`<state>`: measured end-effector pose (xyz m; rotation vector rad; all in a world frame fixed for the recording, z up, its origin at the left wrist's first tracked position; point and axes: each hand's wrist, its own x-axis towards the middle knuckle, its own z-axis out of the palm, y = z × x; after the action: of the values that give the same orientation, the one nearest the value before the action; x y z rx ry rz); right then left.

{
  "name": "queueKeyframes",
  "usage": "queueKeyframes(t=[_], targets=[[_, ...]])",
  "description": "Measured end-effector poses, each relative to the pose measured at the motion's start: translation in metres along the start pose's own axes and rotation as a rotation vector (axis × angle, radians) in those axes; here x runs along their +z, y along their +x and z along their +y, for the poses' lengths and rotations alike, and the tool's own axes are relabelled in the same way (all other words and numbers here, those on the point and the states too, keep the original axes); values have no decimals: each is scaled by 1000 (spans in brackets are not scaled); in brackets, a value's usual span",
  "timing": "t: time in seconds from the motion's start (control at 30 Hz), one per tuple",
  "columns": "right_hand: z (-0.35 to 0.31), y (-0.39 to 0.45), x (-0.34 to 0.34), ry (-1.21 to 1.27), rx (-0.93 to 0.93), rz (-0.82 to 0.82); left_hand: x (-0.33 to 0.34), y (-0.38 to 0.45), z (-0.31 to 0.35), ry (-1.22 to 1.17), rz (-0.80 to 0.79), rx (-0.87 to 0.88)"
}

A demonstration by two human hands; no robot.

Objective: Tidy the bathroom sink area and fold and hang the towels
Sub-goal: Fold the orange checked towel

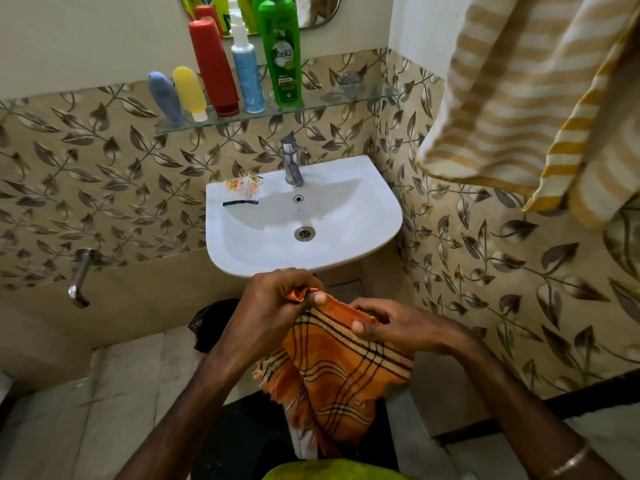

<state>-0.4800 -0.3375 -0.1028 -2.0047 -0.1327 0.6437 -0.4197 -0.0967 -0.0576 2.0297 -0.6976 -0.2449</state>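
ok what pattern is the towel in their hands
Orange towel with dark and cream plaid stripes, seen in the head view.

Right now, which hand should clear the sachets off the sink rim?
Left, probably. The sachets lie on the sink's left rim, nearer the left hand; the right hand could keep holding the orange checked towel.

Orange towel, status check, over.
Left hand and right hand both grip orange towel, hanging unfolded. Sachets on sink rim.

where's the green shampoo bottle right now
In the head view, the green shampoo bottle stands upright on the glass shelf above the sink, just right of the white and blue spray bottle.
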Motion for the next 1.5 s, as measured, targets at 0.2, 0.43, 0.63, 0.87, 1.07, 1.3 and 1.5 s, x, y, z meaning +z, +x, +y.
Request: queueKeyframes(t=[0.2, 0.43, 0.63, 0.87, 1.07, 1.3, 1.5], targets=[[-1, 6, 0, 109, -97, 206, -5, 2, -9, 52, 2, -17], [-12, 13, 4, 279, -201, 284, -8, 0, -7, 24, -9, -83], [-21, 18, 4, 344, -239, 330, -6, 0, -3, 173, -148, -73], [-18, 14, 3, 219, -158, 135, -3, -2, 3, 161, -57, 40], [-13, 13, 3, 231, -141, 144, -1, -4, 0, 200, -73, 8], [-13, 14, 6, 216, -226, 322, -1, 1, 5, 318, -106, -119], [-12, 17, 4, 178, -129, 103, -6, -3, 12, 283, -108, -115]])
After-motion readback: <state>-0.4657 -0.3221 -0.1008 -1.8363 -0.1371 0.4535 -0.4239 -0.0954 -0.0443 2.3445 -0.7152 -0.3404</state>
